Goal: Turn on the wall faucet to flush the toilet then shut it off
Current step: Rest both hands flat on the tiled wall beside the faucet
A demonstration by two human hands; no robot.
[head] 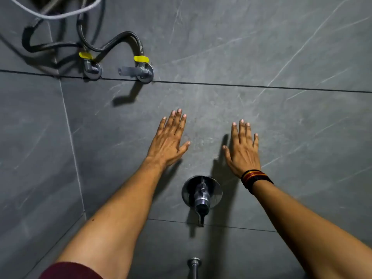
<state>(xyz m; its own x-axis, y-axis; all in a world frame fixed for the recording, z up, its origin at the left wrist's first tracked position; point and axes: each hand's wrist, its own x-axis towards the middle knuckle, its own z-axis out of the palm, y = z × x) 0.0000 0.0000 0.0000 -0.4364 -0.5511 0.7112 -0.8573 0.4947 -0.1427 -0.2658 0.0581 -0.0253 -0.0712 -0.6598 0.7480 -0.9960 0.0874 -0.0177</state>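
Observation:
A chrome wall faucet point(202, 193) with a round plate and a lever handle juts from the grey tiled wall between my forearms. My left hand point(170, 137) lies flat against the wall, fingers spread, above and left of the faucet. My right hand point(242, 147), with a striped band at the wrist, also lies flat on the wall above and right of it. Neither hand touches the faucet or holds anything. No toilet is in view.
Two chrome angle valves point(144, 70) with yellow tags sit at the upper left, joined to black braided hoses point(120, 40). A white hose point(60, 16) loops at the top left. A chrome pipe point(194, 266) shows at the bottom edge. A wall corner runs down the left.

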